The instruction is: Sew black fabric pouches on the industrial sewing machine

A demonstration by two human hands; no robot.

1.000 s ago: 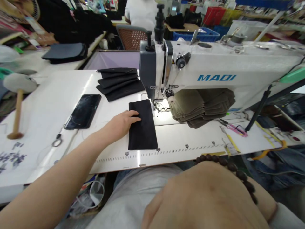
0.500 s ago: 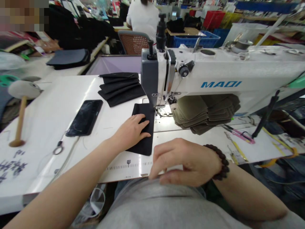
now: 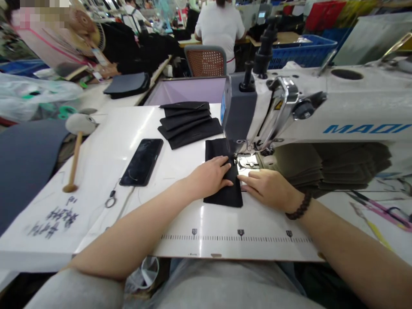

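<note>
A black fabric piece (image 3: 225, 195) lies on the white sewing table (image 3: 106, 146), its far end under the presser foot of a white sewing machine (image 3: 322, 111). My left hand (image 3: 210, 176) rests flat on the fabric with its fingers stretched out. My right hand (image 3: 268, 186), with a bead bracelet at the wrist, lies on the table at the fabric's right edge, fingers extended toward the needle plate (image 3: 246, 163).
A stack of black fabric pieces (image 3: 188, 122) sits behind the work, a black phone (image 3: 142, 161) to the left, a wooden mallet (image 3: 75, 150) further left. Olive fabric pieces (image 3: 322, 165) are piled under the machine arm. People sit at tables behind.
My right hand rose from my lap to the table beside the fabric. The left hand pushed the fabric further under the machine head. The view moved closer.
</note>
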